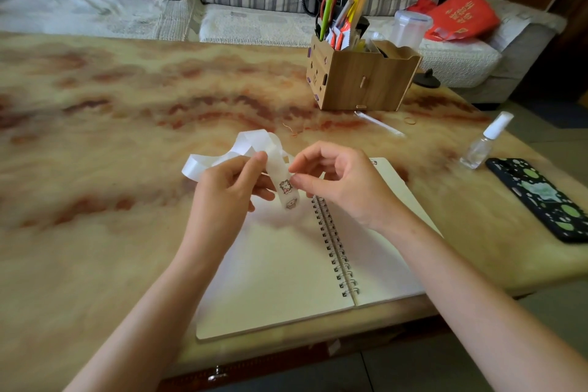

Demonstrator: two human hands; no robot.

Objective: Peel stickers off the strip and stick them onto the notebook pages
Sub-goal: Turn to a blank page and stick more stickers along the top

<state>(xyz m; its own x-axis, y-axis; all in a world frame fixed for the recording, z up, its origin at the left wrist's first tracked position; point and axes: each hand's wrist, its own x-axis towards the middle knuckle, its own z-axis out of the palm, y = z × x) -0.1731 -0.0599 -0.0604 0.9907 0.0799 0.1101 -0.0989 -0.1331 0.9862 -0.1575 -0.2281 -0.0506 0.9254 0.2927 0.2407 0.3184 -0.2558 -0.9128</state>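
Observation:
A spiral notebook (280, 270) lies open on the table with blank cream pages. Above its far edge I hold a curling white sticker strip (254, 145). My left hand (227, 188) grips the strip from the left side. Two small cartoon stickers (285, 187) show on the strip's hanging end. My right hand (340, 181) pinches the strip's right edge beside the upper sticker with thumb and forefinger. A small printed mark shows at the right page's top corner; what it is I cannot tell.
A wooden organiser box (362, 79) with scissors and pens stands at the back right. A clear bottle (485, 141) and a phone (541, 197) lie at the right edge. A clear plastic jar (410, 27) stands behind the box. A sofa runs behind the table.

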